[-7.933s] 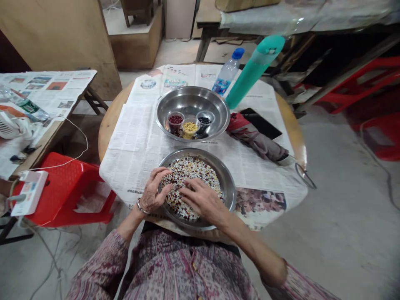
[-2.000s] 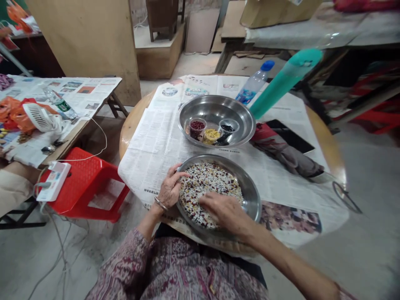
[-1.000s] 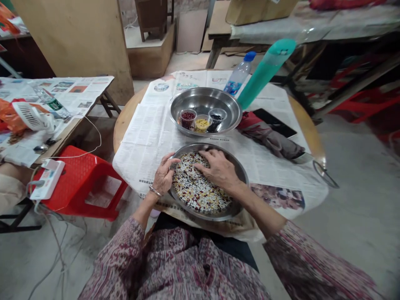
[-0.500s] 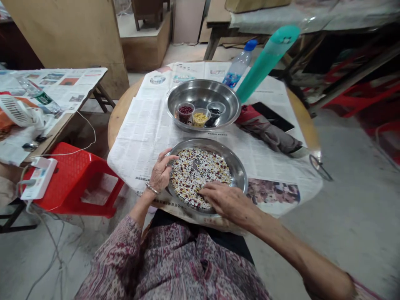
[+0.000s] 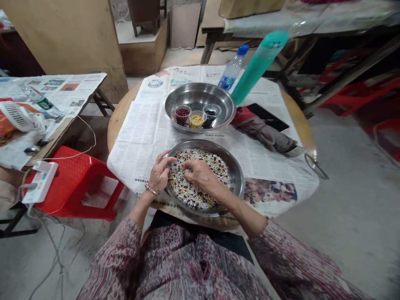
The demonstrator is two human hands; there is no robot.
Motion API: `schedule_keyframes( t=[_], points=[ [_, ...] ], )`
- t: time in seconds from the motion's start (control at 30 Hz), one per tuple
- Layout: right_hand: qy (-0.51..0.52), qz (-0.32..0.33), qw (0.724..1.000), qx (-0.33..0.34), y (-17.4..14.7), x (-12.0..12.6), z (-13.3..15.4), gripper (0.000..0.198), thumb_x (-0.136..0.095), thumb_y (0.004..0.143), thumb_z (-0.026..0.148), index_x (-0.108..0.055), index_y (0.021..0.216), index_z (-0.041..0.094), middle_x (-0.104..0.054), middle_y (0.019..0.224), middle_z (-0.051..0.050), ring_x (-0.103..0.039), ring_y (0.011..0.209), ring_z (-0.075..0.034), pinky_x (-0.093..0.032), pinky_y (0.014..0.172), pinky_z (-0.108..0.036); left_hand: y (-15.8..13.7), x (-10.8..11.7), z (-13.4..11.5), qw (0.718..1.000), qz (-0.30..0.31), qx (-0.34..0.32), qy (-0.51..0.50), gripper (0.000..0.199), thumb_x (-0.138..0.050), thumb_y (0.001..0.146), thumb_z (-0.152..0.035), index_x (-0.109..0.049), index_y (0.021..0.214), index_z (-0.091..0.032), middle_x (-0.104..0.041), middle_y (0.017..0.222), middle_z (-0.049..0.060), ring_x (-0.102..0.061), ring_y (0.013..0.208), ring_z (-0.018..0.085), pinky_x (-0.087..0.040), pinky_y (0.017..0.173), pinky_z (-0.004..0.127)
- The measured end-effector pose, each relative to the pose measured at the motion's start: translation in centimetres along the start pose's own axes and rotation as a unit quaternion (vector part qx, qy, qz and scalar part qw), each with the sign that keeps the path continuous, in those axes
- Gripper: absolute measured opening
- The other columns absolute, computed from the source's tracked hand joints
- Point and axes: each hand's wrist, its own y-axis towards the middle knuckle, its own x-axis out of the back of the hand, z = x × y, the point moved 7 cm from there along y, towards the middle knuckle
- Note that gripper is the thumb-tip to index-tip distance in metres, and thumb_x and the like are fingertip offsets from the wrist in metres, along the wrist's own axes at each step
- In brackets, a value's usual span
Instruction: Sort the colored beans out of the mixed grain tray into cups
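Note:
In front of me a steel basin [image 5: 238, 179] holds a spread mix of white grains with dark red, yellow and black beans [image 5: 200, 196]. My left hand [image 5: 158, 175], with a bangle at its wrist, grips the basin's left rim. Over the grains, left of the basin's middle, my right hand [image 5: 200, 175] has its fingertips pinched together; what lies between them is too small to make out. Behind stands a second steel basin [image 5: 200, 89] with three clear cups: red beans [image 5: 182, 114], yellow beans or grains [image 5: 196, 121] and black beans [image 5: 211, 113].
Newspaper [image 5: 137, 133] covers the round table. A water bottle [image 5: 231, 71], a long green tube-like container [image 5: 261, 66], a folded umbrella [image 5: 265, 133] and a dark flat item [image 5: 268, 117] are at the back right. A red stool [image 5: 75, 179] with a power strip [image 5: 40, 183] stands left.
My right hand has moved left and away from me across the grains, from the near right part of the basin. The left hand stays at the rim. The view has shifted slightly.

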Motion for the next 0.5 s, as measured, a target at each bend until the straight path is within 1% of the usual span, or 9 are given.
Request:
schedule_keyframes(
  t=[0.07,0.13,0.2,0.3,0.33,0.4,0.47,0.5],
  points=[
    [0.058,0.011,0.998,-0.007,-0.3,-0.4,0.8,0.017,-0.052,0.073,0.011,-0.068,0.077,0.017,-0.061,0.067,0.0,-0.054,0.068,-0.015,-0.039,0.068,-0.026,0.0,0.0,0.0,1.0,0.003,-0.001,0.001,0.038,-0.042,0.081,-0.004,-0.062,0.108,-0.021,-0.046,0.145,0.005,-0.042,0.137,0.021,-0.031,0.12,0.045],
    [0.082,0.01,0.997,0.015,-1.3,-0.8,1.9,0.018,-0.053,0.075,0.009,-0.068,0.079,0.018,-0.063,0.069,0.0,-0.055,0.068,-0.014,-0.04,0.07,-0.026,0.0,0.0,0.0,1.0,0.003,0.001,-0.001,0.037,-0.042,0.081,-0.004,-0.062,0.108,-0.02,-0.046,0.146,0.005,-0.042,0.137,0.021,-0.031,0.12,0.044],
    [0.07,0.022,0.995,0.071,-2.6,-1.4,3.4,0.02,-0.052,0.078,0.007,-0.068,0.083,0.018,-0.066,0.079,-0.002,-0.057,0.074,-0.014,-0.042,0.074,-0.027,0.0,0.0,0.0,1.0,0.0,0.002,-0.004,0.037,-0.042,0.082,-0.004,-0.063,0.107,-0.02,-0.046,0.146,0.005,-0.042,0.137,0.021,-0.031,0.12,0.042],
    [-0.005,0.06,0.987,0.148,-4.5,-2.6,4.8,0.02,-0.051,0.082,0.007,-0.067,0.088,0.017,-0.065,0.094,-0.007,-0.058,0.086,-0.016,-0.044,0.077,-0.027,0.0,0.0,-0.1,1.0,-0.004,0.0,-0.007,0.036,-0.041,0.083,-0.004,-0.063,0.106,-0.021,-0.047,0.145,0.005,-0.042,0.137,0.02,-0.031,0.12,0.041],
    [-0.037,0.071,0.984,0.157,-4.8,-2.7,4.7,0.02,-0.051,0.082,0.006,-0.067,0.088,0.017,-0.065,0.096,-0.008,-0.057,0.088,-0.017,-0.044,0.077,-0.028,0.0,0.0,-0.1,1.0,-0.004,-0.001,-0.009,0.036,-0.041,0.083,-0.004,-0.063,0.107,-0.021,-0.047,0.145,0.005,-0.042,0.137,0.02,-0.031,0.12,0.041],
    [-0.095,0.077,0.982,0.146,-4.9,-2.3,3.3,0.021,-0.051,0.081,0.005,-0.066,0.086,0.017,-0.063,0.095,-0.008,-0.056,0.089,-0.018,-0.045,0.074,-0.028,0.0,-0.1,-0.1,1.0,-0.002,-0.001,-0.012,0.037,-0.042,0.083,-0.003,-0.063,0.107,-0.021,-0.046,0.145,0.005,-0.042,0.137,0.02,-0.031,0.12,0.041],
    [-0.13,0.057,0.984,0.109,-4.2,-0.9,1.0,0.024,-0.049,0.081,0.004,-0.067,0.087,0.019,-0.062,0.096,-0.008,-0.056,0.088,-0.018,-0.046,0.073,-0.028,0.0,-0.1,0.0,1.0,0.0,0.0,-0.015,0.037,-0.042,0.084,-0.003,-0.063,0.108,-0.021,-0.046,0.145,0.005,-0.042,0.137,0.02,-0.031,0.12,0.041],
    [-0.139,0.031,0.986,0.085,-3.7,0.2,-0.3,0.026,-0.048,0.082,0.004,-0.068,0.089,0.019,-0.061,0.099,-0.008,-0.056,0.089,-0.019,-0.047,0.074,-0.029,0.0,-0.1,0.1,1.0,0.0,0.001,-0.016,0.037,-0.042,0.083,-0.003,-0.063,0.108,-0.022,-0.046,0.145,0.005,-0.041,0.138,0.02,-0.031,0.12,0.041]
  ],
)
